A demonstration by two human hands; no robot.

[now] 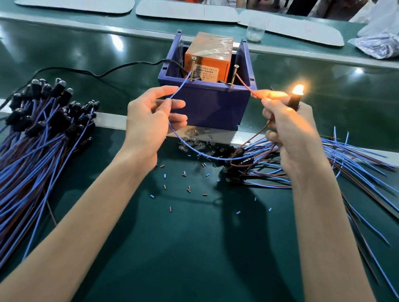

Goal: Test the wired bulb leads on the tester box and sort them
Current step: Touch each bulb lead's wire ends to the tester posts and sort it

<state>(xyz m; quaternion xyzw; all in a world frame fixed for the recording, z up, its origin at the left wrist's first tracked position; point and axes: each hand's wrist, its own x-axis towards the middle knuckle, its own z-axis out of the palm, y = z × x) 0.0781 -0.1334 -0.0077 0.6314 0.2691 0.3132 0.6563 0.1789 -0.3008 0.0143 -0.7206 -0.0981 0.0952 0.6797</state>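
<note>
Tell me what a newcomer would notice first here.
A lit bulb glows above the right hand, just right of the blue tester box. The left hand pinches the blue lead that reaches the box's left screw. A thick bundle of wired bulbs lies far left.

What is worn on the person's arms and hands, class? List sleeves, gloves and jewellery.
Nothing shows: the left hand and right hand are ungloved, with no rings visible. The left forearm and right forearm are bare to the picture's lower edge: no sleeve, watch or bracelet in view.
</note>
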